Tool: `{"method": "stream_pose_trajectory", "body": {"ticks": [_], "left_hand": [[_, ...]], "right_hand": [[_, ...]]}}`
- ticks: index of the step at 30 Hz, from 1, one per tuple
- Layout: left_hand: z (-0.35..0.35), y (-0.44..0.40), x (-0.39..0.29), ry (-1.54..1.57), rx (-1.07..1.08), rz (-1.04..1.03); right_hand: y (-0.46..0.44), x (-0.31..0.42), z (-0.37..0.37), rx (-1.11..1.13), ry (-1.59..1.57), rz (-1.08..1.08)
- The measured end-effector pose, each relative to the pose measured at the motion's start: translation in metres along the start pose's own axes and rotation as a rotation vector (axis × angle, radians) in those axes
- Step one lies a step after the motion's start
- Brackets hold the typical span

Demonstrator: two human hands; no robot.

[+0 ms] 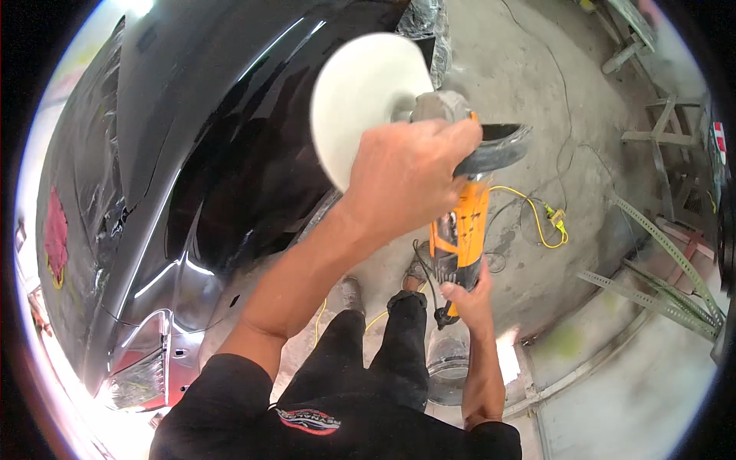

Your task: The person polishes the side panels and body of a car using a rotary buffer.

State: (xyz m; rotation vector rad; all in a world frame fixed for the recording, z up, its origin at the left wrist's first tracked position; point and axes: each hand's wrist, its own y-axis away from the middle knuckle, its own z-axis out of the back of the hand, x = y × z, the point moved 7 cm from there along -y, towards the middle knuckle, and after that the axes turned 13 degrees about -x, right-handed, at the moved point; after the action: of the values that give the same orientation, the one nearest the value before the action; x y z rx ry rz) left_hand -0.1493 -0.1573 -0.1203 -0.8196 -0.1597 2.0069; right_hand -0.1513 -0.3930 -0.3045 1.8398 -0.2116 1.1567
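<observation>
An orange and black car polisher is held up in front of me, its head end pointing away. Its round white pad is turned toward the glossy black car body; I cannot tell whether the two touch. My left hand is closed at the head end, by the black loop handle, with part of its grip hidden. Lower down, my right hand wraps around the rear of the polisher's body, near where the cord comes out.
A yellow extension cord and dark cables lie on the concrete floor. Clear plastic sheeting covers part of the car, with a red cloth on it. Perforated metal strips and a wooden stand are at right. A metal bucket is near my legs.
</observation>
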Motion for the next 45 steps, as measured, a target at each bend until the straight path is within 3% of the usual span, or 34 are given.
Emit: {"method": "stream_pose_trajectory", "body": {"ticks": [2,6,8,10,17,20,28,39,42,45], "left_hand": [[0.003,-0.003,-0.001,0.011,-0.004,0.011],[0.011,0.017,-0.001,0.005,0.013,0.028],[0.009,0.029,-0.002,-0.003,0.051,0.043],[0.007,0.031,-0.001,-0.014,0.106,0.064],[-0.002,-0.016,0.004,0.042,0.000,-0.002],[-0.009,-0.019,0.009,0.014,0.073,0.016],[0.025,0.069,-0.001,0.018,0.129,0.006],[0.002,-0.013,0.008,0.058,0.045,-0.011],[0.002,-0.019,0.009,0.051,0.036,-0.012],[0.015,-0.001,0.005,0.032,0.019,-0.031]], "right_hand": [[-0.004,0.009,0.002,0.008,0.051,-0.080],[0.012,-0.014,0.008,0.026,0.071,0.038],[0.025,-0.037,0.009,0.041,0.065,-0.018],[0.036,-0.034,0.004,0.042,0.083,-0.123],[0.012,0.000,0.004,-0.055,0.039,-0.095],[0.004,-0.004,0.005,-0.051,0.015,-0.037],[0.080,-0.088,-0.004,-0.017,0.107,-0.253],[0.015,-0.006,0.006,-0.083,0.066,-0.095],[0.008,0.014,-0.005,-0.121,0.068,0.041],[0.020,-0.015,0.000,-0.025,0.037,-0.050]]}}
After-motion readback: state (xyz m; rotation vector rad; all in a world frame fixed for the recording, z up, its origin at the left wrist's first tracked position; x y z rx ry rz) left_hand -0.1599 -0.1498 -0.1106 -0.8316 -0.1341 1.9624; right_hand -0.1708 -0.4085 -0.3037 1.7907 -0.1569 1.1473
